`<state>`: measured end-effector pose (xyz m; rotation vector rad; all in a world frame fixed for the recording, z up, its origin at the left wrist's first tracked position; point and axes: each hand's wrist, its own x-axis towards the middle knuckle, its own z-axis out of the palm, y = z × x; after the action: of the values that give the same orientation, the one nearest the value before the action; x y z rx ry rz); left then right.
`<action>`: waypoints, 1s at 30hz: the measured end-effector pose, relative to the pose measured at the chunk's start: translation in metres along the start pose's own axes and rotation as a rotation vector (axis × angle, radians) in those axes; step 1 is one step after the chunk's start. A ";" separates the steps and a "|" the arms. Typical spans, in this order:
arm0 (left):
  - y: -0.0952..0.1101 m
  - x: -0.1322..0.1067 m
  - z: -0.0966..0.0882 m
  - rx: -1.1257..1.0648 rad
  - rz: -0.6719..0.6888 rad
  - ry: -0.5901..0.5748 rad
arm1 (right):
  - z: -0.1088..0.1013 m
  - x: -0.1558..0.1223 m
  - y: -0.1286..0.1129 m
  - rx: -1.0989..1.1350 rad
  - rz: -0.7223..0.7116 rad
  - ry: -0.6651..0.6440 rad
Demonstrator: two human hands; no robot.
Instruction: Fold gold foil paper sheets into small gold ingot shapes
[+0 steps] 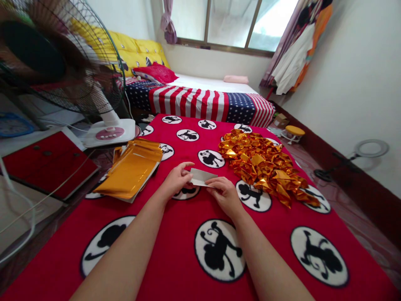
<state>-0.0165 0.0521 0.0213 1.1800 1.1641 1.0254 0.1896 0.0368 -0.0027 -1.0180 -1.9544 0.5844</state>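
Both hands meet over a red blanket point(175, 234) printed with black monkey figures in white circles. My left hand point(175, 180) and my right hand point(224, 194) each pinch one end of a small folded sheet of paper point(202, 176), its white side up, just above the blanket. A stack of gold foil sheets point(133, 169) lies to the left of my left hand. To the right of my right hand sits a pile of folded gold foil pieces point(266, 163).
A standing fan point(62, 54) with a white base point(109, 133) rises at the left beside a red board point(46, 163). Beyond the blanket is a bed with a stars-and-stripes cover point(200, 102), yellow and red pillows and a window. A ring light point(372, 148) lies on the floor at right.
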 end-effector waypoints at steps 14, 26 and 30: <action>0.011 -0.005 -0.022 0.284 -0.046 -0.350 | 0.000 0.001 -0.005 0.052 0.100 0.061; -0.003 0.001 0.008 0.173 0.046 -0.199 | -0.001 0.000 -0.005 0.133 0.205 0.091; -0.012 0.006 0.009 0.253 0.095 -0.151 | -0.002 0.001 -0.007 0.123 0.189 0.080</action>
<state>-0.0065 0.0556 0.0084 1.4982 1.1496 0.8592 0.1879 0.0334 0.0037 -1.1381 -1.7417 0.7479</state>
